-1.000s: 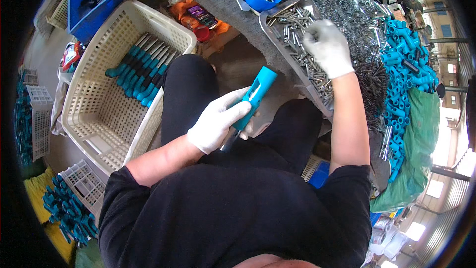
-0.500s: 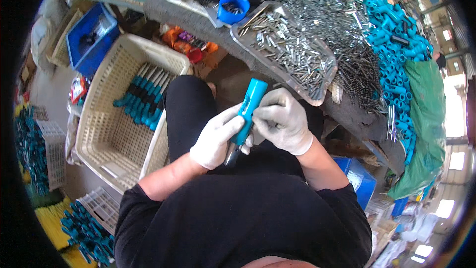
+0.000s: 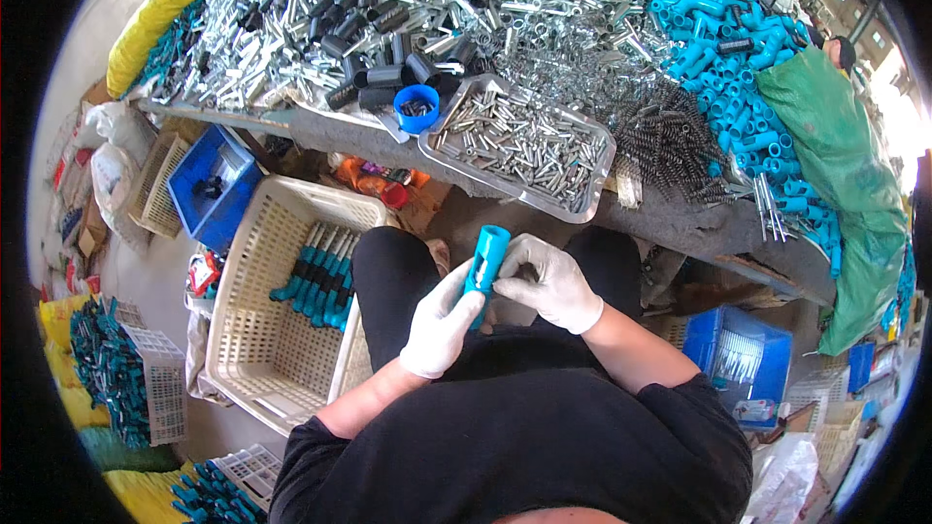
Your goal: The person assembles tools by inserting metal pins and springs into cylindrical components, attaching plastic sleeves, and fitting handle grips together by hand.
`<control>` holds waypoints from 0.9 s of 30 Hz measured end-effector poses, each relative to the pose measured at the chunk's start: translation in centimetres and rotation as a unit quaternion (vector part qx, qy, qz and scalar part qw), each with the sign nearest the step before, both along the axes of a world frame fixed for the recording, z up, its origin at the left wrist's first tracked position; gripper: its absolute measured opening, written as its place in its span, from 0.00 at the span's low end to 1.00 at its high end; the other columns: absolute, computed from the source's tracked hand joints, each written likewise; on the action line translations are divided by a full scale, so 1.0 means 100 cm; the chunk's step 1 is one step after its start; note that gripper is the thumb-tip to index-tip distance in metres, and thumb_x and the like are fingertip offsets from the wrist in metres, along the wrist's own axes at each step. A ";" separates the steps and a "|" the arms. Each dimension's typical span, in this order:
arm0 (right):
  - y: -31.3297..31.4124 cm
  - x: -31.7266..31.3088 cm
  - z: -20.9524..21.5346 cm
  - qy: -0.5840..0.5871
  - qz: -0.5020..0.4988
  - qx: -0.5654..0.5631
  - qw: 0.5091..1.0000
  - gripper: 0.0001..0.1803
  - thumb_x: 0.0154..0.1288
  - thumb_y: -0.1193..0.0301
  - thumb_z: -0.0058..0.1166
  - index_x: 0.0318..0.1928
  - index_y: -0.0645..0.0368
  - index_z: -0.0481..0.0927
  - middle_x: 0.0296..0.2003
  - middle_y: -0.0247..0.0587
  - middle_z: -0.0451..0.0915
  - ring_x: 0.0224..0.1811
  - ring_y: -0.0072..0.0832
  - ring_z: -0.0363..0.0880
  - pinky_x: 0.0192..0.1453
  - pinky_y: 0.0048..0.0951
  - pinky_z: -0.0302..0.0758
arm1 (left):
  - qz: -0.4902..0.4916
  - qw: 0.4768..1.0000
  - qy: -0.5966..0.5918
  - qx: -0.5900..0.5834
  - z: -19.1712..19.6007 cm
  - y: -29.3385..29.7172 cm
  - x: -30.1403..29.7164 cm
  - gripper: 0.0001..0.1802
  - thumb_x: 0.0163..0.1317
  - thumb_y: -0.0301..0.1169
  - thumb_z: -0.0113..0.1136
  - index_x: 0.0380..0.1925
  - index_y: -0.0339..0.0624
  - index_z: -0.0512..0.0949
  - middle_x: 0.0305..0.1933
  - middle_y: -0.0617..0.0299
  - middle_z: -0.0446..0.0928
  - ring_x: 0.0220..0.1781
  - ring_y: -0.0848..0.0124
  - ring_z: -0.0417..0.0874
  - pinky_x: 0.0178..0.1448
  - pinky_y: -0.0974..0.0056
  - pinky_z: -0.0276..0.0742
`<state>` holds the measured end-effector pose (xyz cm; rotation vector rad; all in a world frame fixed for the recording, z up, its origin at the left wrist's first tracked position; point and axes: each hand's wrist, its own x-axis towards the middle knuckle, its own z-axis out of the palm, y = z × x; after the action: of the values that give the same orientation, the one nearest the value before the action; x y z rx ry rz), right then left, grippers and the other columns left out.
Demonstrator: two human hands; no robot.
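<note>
Left hand grasped the slotted teal tube, tilted, nearer the body than the tray of metal pins; right hand had bent fingers beside the slot, any held part indiscernible; firm left support, slot uncovered, was judged best.

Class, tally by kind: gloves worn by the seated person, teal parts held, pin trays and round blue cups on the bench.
White fabric gloves: 2
Teal slotted plastic tube, held: 1
Shallow rectangular plastic tray of metal pins: 1
Small round blue plastic cup: 1
Total: 5
</note>
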<state>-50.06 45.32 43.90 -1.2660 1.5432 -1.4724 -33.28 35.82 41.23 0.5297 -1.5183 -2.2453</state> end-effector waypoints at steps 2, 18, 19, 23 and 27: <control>0.005 -0.003 -0.004 0.017 0.002 -0.014 1.000 0.07 0.55 0.76 0.65 0.31 0.60 0.78 0.35 0.37 0.76 0.39 0.25 0.77 0.46 0.27 0.73 | 0.006 0.999 -0.006 -0.032 -0.003 0.002 0.000 0.28 0.69 0.29 0.52 0.66 0.31 0.62 0.59 0.57 0.72 0.59 0.73 0.72 0.64 0.68 0.65; 0.034 -0.004 -0.006 0.115 -0.046 0.009 0.992 0.10 0.55 0.71 0.66 0.33 0.60 0.79 0.35 0.39 0.77 0.40 0.28 0.79 0.46 0.28 0.73 | -0.010 0.975 -0.074 -0.208 0.002 0.017 -0.006 0.28 0.68 0.30 0.53 0.66 0.32 0.62 0.45 0.60 0.74 0.38 0.76 0.77 0.43 0.70 0.75; 0.035 -0.005 -0.005 0.114 -0.048 0.008 0.992 0.10 0.55 0.71 0.66 0.33 0.60 0.79 0.35 0.39 0.77 0.40 0.28 0.79 0.46 0.28 0.73 | -0.014 0.984 -0.074 -0.164 0.002 0.017 -0.006 0.27 0.68 0.31 0.54 0.64 0.32 0.64 0.49 0.58 0.75 0.44 0.74 0.78 0.49 0.69 0.74; 0.040 -0.011 -0.002 -0.007 -0.016 0.099 0.995 0.22 0.53 0.61 0.70 0.39 0.63 0.76 0.36 0.40 0.79 0.40 0.26 0.78 0.48 0.29 0.74 | -0.100 0.993 -0.048 -0.039 0.021 0.021 -0.006 0.26 0.66 0.33 0.57 0.61 0.32 0.68 0.43 0.59 0.78 0.40 0.76 0.79 0.47 0.69 0.75; 0.042 -0.008 -0.003 -0.121 0.074 0.077 0.987 0.30 0.52 0.55 0.71 0.44 0.64 0.74 0.35 0.37 0.79 0.41 0.23 0.76 0.51 0.27 0.72 | -0.135 0.986 -0.062 -0.070 0.037 0.020 -0.005 0.24 0.66 0.33 0.59 0.57 0.31 0.70 0.33 0.62 0.78 0.32 0.75 0.78 0.41 0.69 0.74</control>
<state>-50.82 49.50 43.56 -1.0466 1.3449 -1.3310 -33.76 37.85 44.93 0.4527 -1.8967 -2.3131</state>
